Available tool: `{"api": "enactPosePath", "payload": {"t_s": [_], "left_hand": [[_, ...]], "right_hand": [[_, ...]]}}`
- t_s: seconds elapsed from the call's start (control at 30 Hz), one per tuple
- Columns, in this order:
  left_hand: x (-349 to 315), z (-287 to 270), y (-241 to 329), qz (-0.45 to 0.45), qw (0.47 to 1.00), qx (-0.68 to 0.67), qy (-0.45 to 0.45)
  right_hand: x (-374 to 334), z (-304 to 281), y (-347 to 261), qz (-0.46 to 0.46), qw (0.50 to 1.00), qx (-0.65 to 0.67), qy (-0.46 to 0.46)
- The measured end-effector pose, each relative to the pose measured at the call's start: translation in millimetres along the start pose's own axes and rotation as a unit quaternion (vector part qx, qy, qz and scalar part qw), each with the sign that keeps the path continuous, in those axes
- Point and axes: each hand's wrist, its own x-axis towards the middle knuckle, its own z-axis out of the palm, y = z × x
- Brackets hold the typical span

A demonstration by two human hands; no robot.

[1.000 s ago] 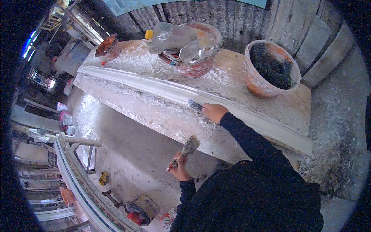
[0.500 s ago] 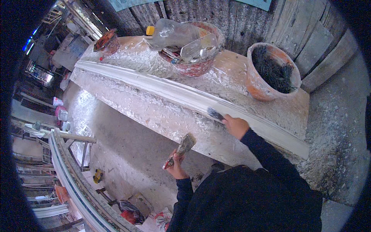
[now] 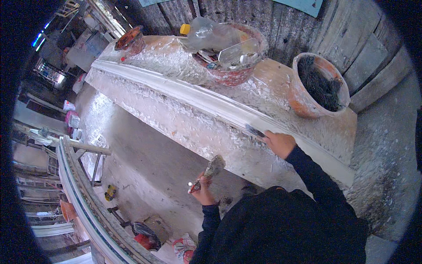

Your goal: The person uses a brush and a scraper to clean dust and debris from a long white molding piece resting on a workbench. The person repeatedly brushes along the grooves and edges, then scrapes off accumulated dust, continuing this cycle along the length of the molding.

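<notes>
A long white moulding [image 3: 184, 93] with ridged edges lies along the plaster-spattered bench [image 3: 149, 112]. My right hand [image 3: 280, 144] is closed round a small dark flat tool [image 3: 253, 130]; its head meets the near edge of the moulding, and I cannot make out whether it is a brush or a scraper. Lower and to the left, my left hand [image 3: 203, 190] grips a wide brush [image 3: 215, 166] by its reddish handle. That brush points up, its head caked with pale plaster, apart from the moulding.
Behind the moulding stand a basin [image 3: 235, 77] holding a clear plastic jug [image 3: 209, 34] and scraps, a bucket [image 3: 303, 99] of dark fibres, and a small orange pot [image 3: 130, 40]. A corrugated wall [image 3: 246, 15] backs the bench. Another long moulding [image 3: 72, 189] rests at lower left.
The whole view has shifted slightly, so the bench and its containers appear farther right. My right hand stays at the moulding, its tool tilted a little differently. Both hands keep their holds.
</notes>
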Motion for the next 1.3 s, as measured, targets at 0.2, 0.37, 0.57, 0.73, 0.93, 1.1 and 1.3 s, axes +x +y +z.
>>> {"api": "enactPosePath", "payload": {"t_s": [0.2,0.37,0.57,0.73,0.93,1.1,1.3], "left_hand": [[8,5,1,-0.021,1.0,0.018,0.011],[7,19,6,0.004,1.0,-0.003,-0.002],[-1,19,-1,0.01,0.999,-0.017,-0.025],[-2,12,-4,-0.016,0.999,-0.002,-0.031],[4,11,-8,-0.008,1.0,-0.002,0.003],[10,17,-7,-0.015,1.0,0.009,-0.018],[10,25,-5,-0.022,0.999,0.017,-0.044]], "right_hand": [[-16,18,6,0.03,0.999,0.018,0.026],[53,44,-38,0.004,0.997,0.029,0.069],[103,29,-55,-0.008,0.996,0.089,0.027],[22,-6,7,-0.069,0.994,0.08,0.022],[-65,-22,50,-0.004,0.997,-0.027,-0.076],[-75,-12,58,-0.012,0.997,-0.026,-0.073],[-23,-14,25,-0.067,0.995,-0.028,-0.064]]}}
